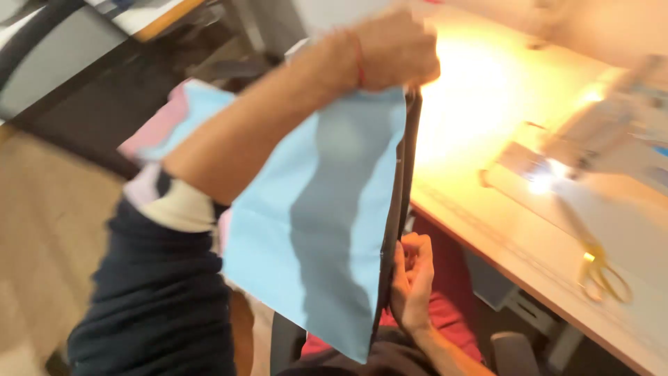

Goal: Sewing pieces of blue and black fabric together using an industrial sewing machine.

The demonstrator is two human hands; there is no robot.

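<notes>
Blue cloth [327, 209] stretched between raised left hand [393, 49], low right hand [412, 282].

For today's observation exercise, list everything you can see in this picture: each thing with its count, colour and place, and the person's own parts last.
Fabric piece: one, light blue with a dark edge strip, held stretched between both hands, centre.
Table: one, pale wood, brightly lit, right.
Sewing machine: one, pale, blurred, on the table at far right.
Scissors: one pair, yellow handles, near the table's front edge.
Floor: pale wood, left.
Sleeve: one, dark, pushed up the left arm, lower left.
Left hand: gripping the fabric's top edge.
Right hand: pinching the fabric's dark edge, lower down.
</notes>
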